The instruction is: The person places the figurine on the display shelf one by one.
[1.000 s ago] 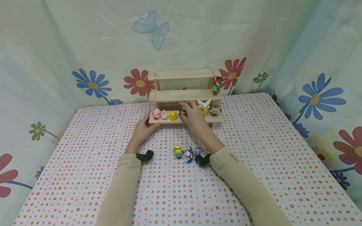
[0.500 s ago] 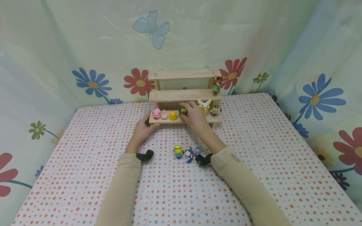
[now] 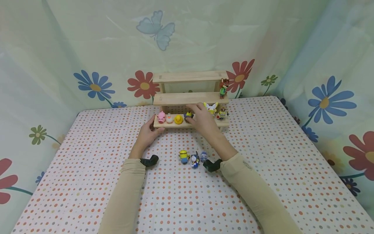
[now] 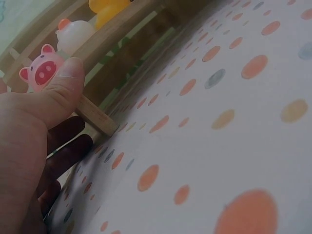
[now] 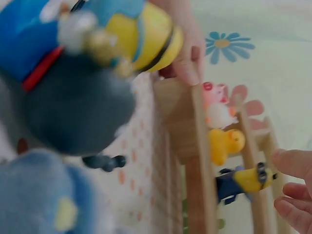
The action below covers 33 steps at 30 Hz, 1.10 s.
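Observation:
My left hand [image 3: 147, 135] grips the left end of the lowest tier of a wooden step shelf [image 3: 175, 126], its thumb on the edge beside a pink pig figure [image 4: 44, 70]. My right hand [image 3: 203, 120] is at a yellow-headed minion figure [image 5: 243, 183] in dark clothes, which stands upright on that tier. In the right wrist view the fingertips [image 5: 287, 161] are just off its head, with a small gap. A yellow duck [image 3: 178, 119] and a white bird figure [image 3: 169, 118] stand between the pig and the minion.
Right of my right hand are a white-eared yellow figure [image 3: 211, 108] and a crowned minion [image 3: 222, 114]. A fox figure [image 3: 224, 88] stands on the middle tier. On the table lie another minion [image 3: 183, 156], a blue-and-white figure [image 3: 195, 160] and a blue-grey one [image 3: 203, 156].
My right hand has shifted slightly right, away from the minion figure, and now covers more of the white-eared figure. The left hand keeps its place on the shelf.

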Motion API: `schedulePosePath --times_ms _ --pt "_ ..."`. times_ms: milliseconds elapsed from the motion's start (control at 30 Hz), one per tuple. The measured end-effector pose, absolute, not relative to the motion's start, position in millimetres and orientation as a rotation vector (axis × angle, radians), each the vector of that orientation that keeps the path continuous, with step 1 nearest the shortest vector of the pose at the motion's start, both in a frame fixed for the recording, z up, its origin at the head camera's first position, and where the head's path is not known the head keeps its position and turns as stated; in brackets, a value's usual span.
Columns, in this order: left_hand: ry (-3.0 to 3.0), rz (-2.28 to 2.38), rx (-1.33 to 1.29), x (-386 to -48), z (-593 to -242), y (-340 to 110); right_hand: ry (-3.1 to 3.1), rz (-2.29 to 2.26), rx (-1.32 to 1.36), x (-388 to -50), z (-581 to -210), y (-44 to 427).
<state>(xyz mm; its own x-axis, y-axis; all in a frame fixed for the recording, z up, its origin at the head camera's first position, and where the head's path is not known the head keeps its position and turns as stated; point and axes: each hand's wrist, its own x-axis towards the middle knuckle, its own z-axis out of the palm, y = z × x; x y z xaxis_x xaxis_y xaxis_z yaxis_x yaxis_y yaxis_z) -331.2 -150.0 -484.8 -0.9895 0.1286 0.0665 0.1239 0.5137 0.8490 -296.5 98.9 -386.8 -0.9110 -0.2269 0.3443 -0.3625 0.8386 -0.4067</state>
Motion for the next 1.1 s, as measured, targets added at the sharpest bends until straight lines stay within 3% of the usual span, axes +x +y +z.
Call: schedulePosePath --times_ms 300,600,1100 --pt "2.738 1.512 0.253 -331 -483 -151 -2.728 0.612 0.628 -267 -369 96" --pt "2.711 1.541 0.240 -330 -484 -151 -3.148 0.333 0.916 -245 -379 73" --pt "2.729 1.528 0.235 -330 -485 -150 -3.263 0.032 0.973 -224 -395 60"
